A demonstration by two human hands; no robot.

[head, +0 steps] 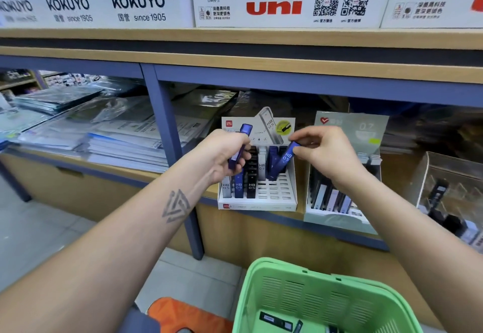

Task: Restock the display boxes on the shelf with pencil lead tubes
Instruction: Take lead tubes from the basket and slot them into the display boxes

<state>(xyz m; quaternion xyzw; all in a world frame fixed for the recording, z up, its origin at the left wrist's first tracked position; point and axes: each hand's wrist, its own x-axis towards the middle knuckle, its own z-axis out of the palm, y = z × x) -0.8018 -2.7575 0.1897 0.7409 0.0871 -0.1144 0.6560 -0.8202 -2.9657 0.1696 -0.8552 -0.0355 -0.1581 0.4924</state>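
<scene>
A white display box [277, 194] marked HB 0.5 stands on the shelf, holding grey, blue and black lead tubes in its slots. My left hand [224, 157] grips a blue lead tube [245, 130] upright over the box's left side. My right hand [329, 153] pinches the top of another blue lead tube [283, 161], tilted, its lower end down among the tubes in the box's back right rows. The box's front right slots are empty.
A pale green display box [339, 217] with grey and dark tubes stands right of the white one, then a clear acrylic holder [444, 175]. A green basket [326, 298] with a few dark tubes is below. Stacked plastic-wrapped folders [104, 134] fill the shelf at left.
</scene>
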